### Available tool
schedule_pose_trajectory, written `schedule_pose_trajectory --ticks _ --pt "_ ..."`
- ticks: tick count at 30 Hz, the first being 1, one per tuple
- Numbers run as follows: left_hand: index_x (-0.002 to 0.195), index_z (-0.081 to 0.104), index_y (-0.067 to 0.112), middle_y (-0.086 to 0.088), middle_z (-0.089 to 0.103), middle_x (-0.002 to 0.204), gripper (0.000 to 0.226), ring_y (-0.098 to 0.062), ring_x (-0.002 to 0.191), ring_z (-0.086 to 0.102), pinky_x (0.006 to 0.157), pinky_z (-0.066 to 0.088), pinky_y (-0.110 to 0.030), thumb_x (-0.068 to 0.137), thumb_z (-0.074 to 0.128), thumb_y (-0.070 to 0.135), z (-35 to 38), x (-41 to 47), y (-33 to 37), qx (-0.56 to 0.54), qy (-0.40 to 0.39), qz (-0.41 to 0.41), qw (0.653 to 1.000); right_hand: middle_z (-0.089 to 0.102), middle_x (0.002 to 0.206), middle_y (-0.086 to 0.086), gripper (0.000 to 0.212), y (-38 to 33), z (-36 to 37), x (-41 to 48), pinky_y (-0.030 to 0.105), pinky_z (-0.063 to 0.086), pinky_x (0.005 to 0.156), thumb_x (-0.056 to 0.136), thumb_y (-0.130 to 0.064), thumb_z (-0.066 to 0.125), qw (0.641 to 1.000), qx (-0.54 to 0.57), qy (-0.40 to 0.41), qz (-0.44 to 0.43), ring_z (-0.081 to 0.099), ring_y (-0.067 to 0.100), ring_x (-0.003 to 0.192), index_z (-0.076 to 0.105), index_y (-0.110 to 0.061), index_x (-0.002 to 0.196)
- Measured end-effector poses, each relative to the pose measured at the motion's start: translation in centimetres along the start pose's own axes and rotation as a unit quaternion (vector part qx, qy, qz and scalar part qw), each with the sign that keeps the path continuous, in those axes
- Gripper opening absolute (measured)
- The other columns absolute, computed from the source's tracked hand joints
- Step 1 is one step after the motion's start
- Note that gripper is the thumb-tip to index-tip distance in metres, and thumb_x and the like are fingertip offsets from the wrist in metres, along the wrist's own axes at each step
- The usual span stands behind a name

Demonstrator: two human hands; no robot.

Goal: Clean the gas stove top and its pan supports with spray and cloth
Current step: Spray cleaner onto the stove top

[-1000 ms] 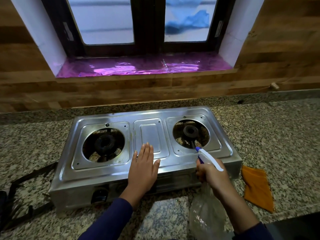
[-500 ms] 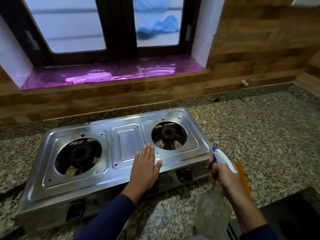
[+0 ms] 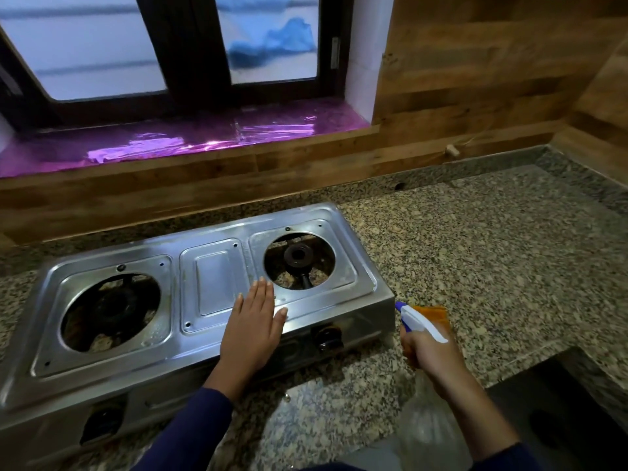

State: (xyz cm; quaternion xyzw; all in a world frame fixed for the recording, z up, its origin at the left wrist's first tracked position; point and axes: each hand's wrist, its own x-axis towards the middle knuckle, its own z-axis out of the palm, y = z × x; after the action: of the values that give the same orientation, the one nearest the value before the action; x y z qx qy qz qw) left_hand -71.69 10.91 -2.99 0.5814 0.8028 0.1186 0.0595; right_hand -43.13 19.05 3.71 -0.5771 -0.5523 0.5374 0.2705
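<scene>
A steel two-burner gas stove (image 3: 210, 287) lies on the granite counter with its pan supports off, so both burner holes are bare. My left hand (image 3: 253, 329) rests flat on the stove's front edge, between the middle panel and the right burner (image 3: 298, 257). My right hand (image 3: 433, 358) grips a clear spray bottle (image 3: 423, 321) with a white and blue trigger head, held off the stove's right front corner. An orange cloth (image 3: 433, 314) lies on the counter behind the bottle head, mostly hidden by it.
Granite counter (image 3: 492, 249) stretches to the right of the stove, up to a wood-panelled wall corner. A dark recess (image 3: 560, 419) drops below the counter's front right edge. A window with a pink-lined sill (image 3: 176, 141) stands behind the stove.
My right hand has carried the spray bottle from over the right burner to the right, off the stove's corner. My view has swung right. The left hand stays flat on the stove.
</scene>
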Motion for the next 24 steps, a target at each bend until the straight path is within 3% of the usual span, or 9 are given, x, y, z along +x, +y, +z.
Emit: schedule_pose_trajectory --ticks 4,8,11,13,16,18,22,24 --pt "0.157 0.012 0.013 -0.003 0.008 0.164 0.097 -0.014 0.151 0.003 0.122 0.003 -0.036 0.084 -0.019 0.069 0.0 -0.1 0.1 -0.002 -0.002 -0.003 1.0 0.049 0.061 0.006 0.023 0.3 0.6 -0.4 0.026 0.028 0.046 0.043 -0.008 0.051 0.995 -0.034 -0.091 -0.017 0.04 0.017 0.051 0.06 -0.011 0.064" --pt "0.156 0.013 0.013 -0.004 0.01 0.164 0.098 -0.015 0.151 0.005 0.121 0.003 -0.036 0.084 -0.018 0.07 -0.2 -0.2 0.3 -0.009 -0.004 -0.005 1.0 0.04 0.052 0.003 0.007 0.5 2.4 -1.6 0.028 0.025 0.049 0.049 -0.009 0.051 0.99 -0.037 -0.129 -0.053 0.035 0.018 0.047 0.052 -0.014 0.054" --pt "0.156 0.011 0.013 -0.003 0.007 0.164 0.09 -0.014 0.151 0.003 0.121 0.002 -0.035 0.087 -0.01 0.066 -0.5 -0.2 0.5 0.004 -0.011 -0.011 1.0 0.041 0.055 0.003 0.016 0.6 2.2 -1.1 0.033 0.027 0.053 0.05 -0.01 0.052 0.987 -0.05 -0.142 -0.06 0.036 0.018 0.051 0.052 -0.004 0.065" --pt "0.156 0.012 0.013 -0.003 0.007 0.165 0.086 -0.014 0.151 0.003 0.121 0.002 -0.035 0.088 -0.006 0.062 -0.5 -0.2 0.6 0.006 -0.011 -0.019 1.0 0.044 0.057 0.002 0.022 1.1 1.3 -0.6 0.032 0.028 0.052 0.048 -0.01 0.052 0.99 -0.042 -0.125 -0.05 0.037 0.018 0.051 0.056 -0.004 0.069" --pt "0.156 0.013 0.012 -0.005 0.008 0.165 0.087 -0.016 0.152 0.003 0.121 0.002 -0.037 0.087 -0.006 0.061 -0.2 -0.2 1.3 0.002 -0.01 -0.03 0.999 0.038 0.055 0.003 0.006 1.8 -0.3 -0.3 0.034 0.024 0.053 0.056 -0.012 0.052 0.998 -0.03 -0.052 -0.018 0.033 0.018 0.051 0.046 -0.013 0.055" --pt "0.156 0.012 0.011 -0.006 0.008 0.165 0.087 -0.017 0.152 0.003 0.121 0.003 -0.038 0.088 -0.006 0.062 -0.1 -0.1 2.3 -0.008 -0.012 -0.028 1.0 0.035 0.05 -0.001 0.022 2.6 -1.7 0.6 0.034 0.024 0.053 0.069 -0.009 0.055 0.998 -0.052 -0.015 -0.016 0.032 0.019 0.05 0.041 -0.017 0.054" --pt "0.157 0.011 0.012 -0.005 0.007 0.165 0.083 -0.018 0.152 0.001 0.121 0.003 -0.038 0.089 -0.003 0.059 0.8 0.8 6.0 0.0 -0.021 0.03 0.999 0.041 0.055 0.007 0.002 2.9 -4.1 1.9 0.031 0.033 0.051 0.072 -0.004 0.053 0.999 -0.032 0.021 -0.032 0.041 0.023 0.05 0.053 -0.003 0.069" --pt "0.157 0.011 0.012 -0.005 0.006 0.165 0.08 -0.019 0.152 0.001 0.119 -0.001 -0.036 0.092 -0.001 0.057 1.3 1.5 8.1 0.016 -0.025 0.073 0.997 0.034 0.053 0.008 0.013 3.0 -4.6 2.3 0.026 0.027 0.045 0.069 -0.002 0.054 0.999 -0.001 0.045 0.0 0.034 0.023 0.048 0.048 -0.007 0.059"
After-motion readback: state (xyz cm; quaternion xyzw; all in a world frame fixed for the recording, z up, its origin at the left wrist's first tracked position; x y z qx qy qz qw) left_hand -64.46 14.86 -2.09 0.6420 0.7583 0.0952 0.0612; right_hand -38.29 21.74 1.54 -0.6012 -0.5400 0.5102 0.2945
